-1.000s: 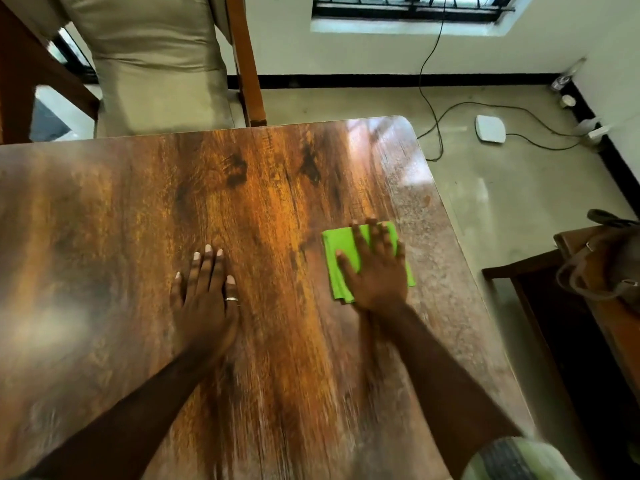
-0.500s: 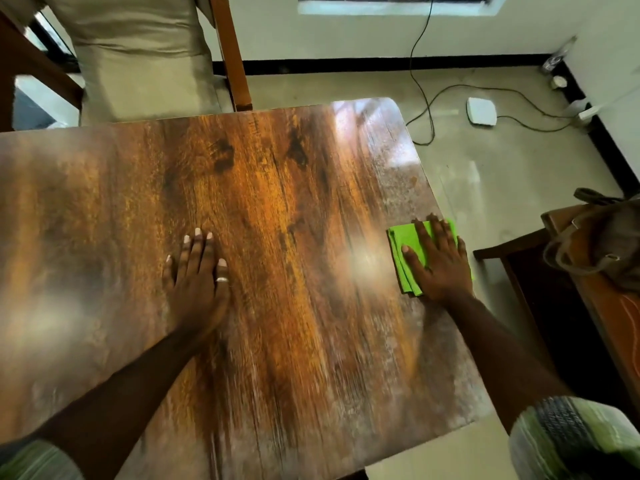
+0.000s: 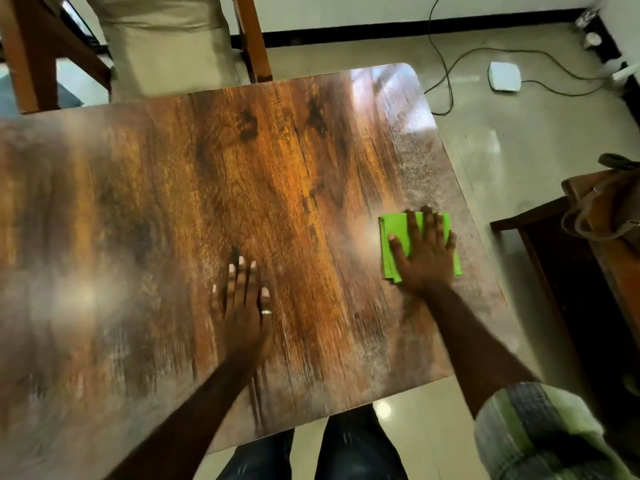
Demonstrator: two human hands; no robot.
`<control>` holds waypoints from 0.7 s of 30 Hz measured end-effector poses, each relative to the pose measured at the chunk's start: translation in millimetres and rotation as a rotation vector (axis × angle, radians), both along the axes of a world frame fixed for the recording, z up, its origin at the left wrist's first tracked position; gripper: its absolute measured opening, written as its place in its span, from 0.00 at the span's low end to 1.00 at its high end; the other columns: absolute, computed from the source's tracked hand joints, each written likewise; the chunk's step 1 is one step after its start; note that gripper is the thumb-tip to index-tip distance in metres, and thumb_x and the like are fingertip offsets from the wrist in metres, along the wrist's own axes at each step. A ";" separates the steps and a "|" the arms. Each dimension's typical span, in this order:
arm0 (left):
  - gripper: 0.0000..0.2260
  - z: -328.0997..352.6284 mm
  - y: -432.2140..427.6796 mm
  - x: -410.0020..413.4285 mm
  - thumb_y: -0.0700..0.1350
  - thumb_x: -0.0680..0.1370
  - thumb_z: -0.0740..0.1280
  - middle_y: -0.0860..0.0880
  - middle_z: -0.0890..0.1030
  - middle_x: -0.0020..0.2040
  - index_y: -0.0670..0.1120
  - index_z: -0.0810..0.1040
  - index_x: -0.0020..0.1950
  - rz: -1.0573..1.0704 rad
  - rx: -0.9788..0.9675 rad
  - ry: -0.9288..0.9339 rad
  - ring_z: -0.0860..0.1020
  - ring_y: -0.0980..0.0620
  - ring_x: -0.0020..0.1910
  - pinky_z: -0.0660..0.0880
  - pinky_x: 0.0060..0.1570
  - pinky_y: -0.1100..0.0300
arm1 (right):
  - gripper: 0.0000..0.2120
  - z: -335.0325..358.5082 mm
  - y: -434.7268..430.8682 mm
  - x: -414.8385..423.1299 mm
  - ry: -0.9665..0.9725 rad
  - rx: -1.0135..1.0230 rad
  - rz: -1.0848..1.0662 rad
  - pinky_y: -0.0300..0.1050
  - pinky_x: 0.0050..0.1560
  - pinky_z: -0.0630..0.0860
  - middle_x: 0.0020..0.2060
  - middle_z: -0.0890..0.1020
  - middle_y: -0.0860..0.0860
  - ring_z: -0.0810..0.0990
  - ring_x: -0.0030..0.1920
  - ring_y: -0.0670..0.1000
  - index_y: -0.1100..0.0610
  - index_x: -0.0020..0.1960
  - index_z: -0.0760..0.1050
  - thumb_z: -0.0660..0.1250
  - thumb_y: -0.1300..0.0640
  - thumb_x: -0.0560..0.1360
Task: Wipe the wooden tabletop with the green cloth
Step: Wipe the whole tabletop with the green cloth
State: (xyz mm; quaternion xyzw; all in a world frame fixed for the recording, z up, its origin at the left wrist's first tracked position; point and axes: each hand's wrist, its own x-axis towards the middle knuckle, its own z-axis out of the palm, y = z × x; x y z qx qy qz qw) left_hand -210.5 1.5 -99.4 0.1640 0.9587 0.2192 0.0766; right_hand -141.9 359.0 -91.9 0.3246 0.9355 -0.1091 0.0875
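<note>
A folded green cloth (image 3: 394, 233) lies flat on the wooden tabletop (image 3: 173, 185), close to its right edge. My right hand (image 3: 424, 254) presses down on the cloth with straight, spread fingers and covers most of it. My left hand (image 3: 242, 306) rests palm down on the bare wood near the middle of the table, fingers straight, a ring on one finger. The tabletop is glossy brown with dark grain and light reflections.
A wooden chair (image 3: 252, 39) with a beige cushion (image 3: 166, 43) stands past the far edge. To the right are a dark wooden stand (image 3: 554, 258) and a bag (image 3: 609, 209). A cable (image 3: 446, 64) and a white device (image 3: 504, 76) lie on the floor.
My right hand slid the cloth right to the table's edge, then back a little to the left. My left hand stayed pressed on the wood. The camera view shifted.
</note>
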 end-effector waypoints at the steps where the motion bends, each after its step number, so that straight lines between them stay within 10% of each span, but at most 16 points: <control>1: 0.26 -3.4 -3.0 8.7 0.52 0.86 0.47 0.48 0.51 0.84 0.49 0.52 0.84 -0.014 -0.016 -0.014 0.46 0.51 0.83 0.44 0.81 0.43 | 0.37 -0.8 -19.8 -6.6 -0.004 -0.004 0.027 0.66 0.81 0.43 0.84 0.41 0.50 0.39 0.84 0.55 0.44 0.85 0.44 0.42 0.29 0.80; 11: 0.27 -14.1 -11.7 15.3 0.53 0.85 0.45 0.46 0.52 0.84 0.45 0.54 0.84 -0.096 -0.119 0.000 0.48 0.48 0.84 0.45 0.81 0.44 | 0.37 3.7 -198.1 -45.3 0.086 -0.114 0.304 0.65 0.81 0.42 0.84 0.43 0.52 0.40 0.84 0.55 0.44 0.85 0.46 0.48 0.30 0.82; 21: 0.27 -7.1 -17.3 14.0 0.53 0.87 0.48 0.48 0.48 0.85 0.47 0.50 0.85 -0.133 -0.105 -0.007 0.42 0.51 0.84 0.37 0.80 0.48 | 0.37 8.8 -55.2 -3.8 -0.025 -0.026 0.094 0.64 0.81 0.44 0.84 0.43 0.49 0.41 0.84 0.54 0.42 0.84 0.45 0.45 0.28 0.80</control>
